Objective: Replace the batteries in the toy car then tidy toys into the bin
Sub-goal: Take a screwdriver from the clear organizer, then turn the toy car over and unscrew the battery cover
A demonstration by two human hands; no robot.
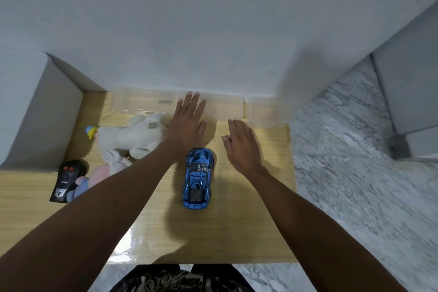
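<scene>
A shiny blue toy car (pixel 198 176) stands on its wheels in the middle of the wooden table (pixel 213 232), nose pointing away from me. My left hand (pixel 187 123) is stretched flat and open beyond the car, its fingertips over a clear plastic bin (pixel 147 102) at the wall. My right hand (pixel 241 144) hovers open to the right of the car's front, palm down, holding nothing. A black remote control (pixel 66 179) with red buttons lies at the left. A white plush toy (pixel 132 135) lies left of my left hand.
A pink and blue soft toy (pixel 91 181) sits beside the remote, and a small yellow and blue figure (pixel 91 131) lies by the white plush. A second clear container (pixel 266 111) stands at the table's far right corner. A grey block (pixel 35 111) borders the left. Marble floor (pixel 355 185) lies to the right.
</scene>
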